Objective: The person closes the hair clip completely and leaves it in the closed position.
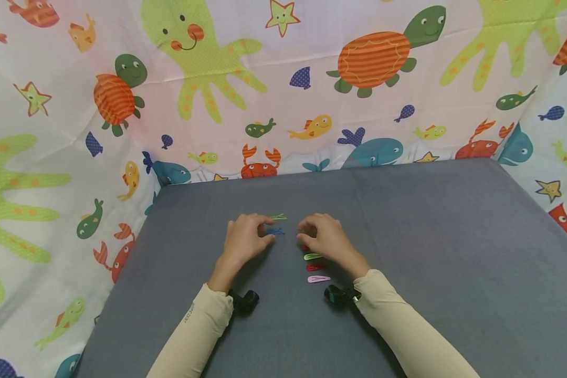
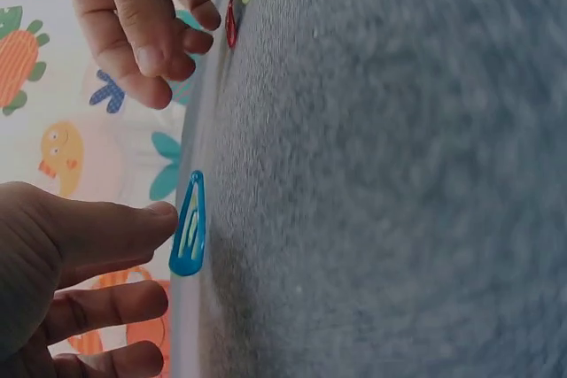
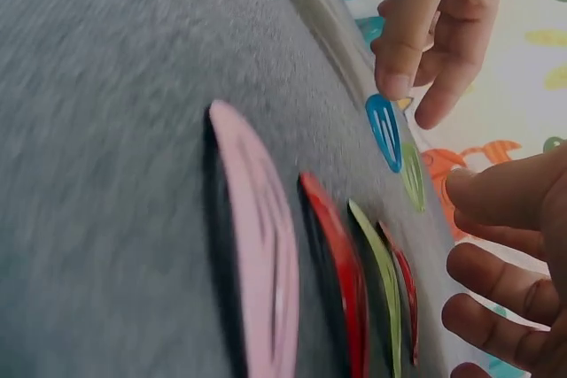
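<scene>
Six hair clips [image 1: 317, 268] on grey mat [image 1: 430, 252], L hand [image 1: 243, 239] fingertip touching blue clip [image 2: 189, 224], R hand [image 1: 322, 237] relaxed, empty

I've got a grey table [image 1: 430, 236] filling the view, walled at its far and side edges by a sea-creature cloth [image 1: 312, 94]: turtle [image 1: 378, 58], octopus [image 1: 193, 47], crab [image 1: 260, 164], whale [image 1: 375, 152]. Around the table's middle I see a short column of hair clips running toward the near edge: yellow-green clip [image 1: 312, 256], then red clip [image 1: 315, 267], then pink clip [image 1: 318, 279], close together. A pale green clip [image 1: 279, 217] lies farther back, apart from them.
</scene>
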### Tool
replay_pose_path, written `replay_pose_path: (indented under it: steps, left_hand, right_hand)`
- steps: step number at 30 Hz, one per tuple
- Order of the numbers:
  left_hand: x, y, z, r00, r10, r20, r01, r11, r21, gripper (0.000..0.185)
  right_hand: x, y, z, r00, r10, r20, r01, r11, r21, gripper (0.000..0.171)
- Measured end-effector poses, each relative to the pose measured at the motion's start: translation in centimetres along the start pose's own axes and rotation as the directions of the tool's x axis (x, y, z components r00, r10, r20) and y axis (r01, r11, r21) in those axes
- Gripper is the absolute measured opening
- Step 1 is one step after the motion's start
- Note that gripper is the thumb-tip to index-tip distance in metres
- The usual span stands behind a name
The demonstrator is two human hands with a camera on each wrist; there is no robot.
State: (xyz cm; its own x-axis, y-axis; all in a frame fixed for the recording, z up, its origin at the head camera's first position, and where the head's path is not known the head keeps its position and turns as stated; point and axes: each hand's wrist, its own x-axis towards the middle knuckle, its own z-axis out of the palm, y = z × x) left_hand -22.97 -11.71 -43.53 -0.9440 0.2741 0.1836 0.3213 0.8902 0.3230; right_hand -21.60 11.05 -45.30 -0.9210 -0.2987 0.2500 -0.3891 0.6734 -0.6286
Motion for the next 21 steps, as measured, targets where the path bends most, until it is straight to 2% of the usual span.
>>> replay_pose_path:
  steps: [7,12,21]
  left_hand:
    - [0.0,-0.6,0.0,0.999,-0.054,0.009,0.054,0.998,0.033,0.029]
    - [0.0,-0.9,0.1,0.998,-0.068,0.011,0.068,0.996,0.057,0.027]
    - [0.1,-1.2,0.5,0.996,-0.089,0.003,0.089,0.995,0.034,0.023]
  right_hand:
    - [1.2,-0.9,1.0,0.998,0.056,-0.005,-0.057,0.997,-0.059,0.019]
    - [1.8,-1.6,1.6,0.996,0.095,-0.005,-0.095,0.991,-0.091,0.020]
    - [2.7,-2.0,2.4,0.990,0.138,0.014,-0.134,0.980,-0.147,0.017]
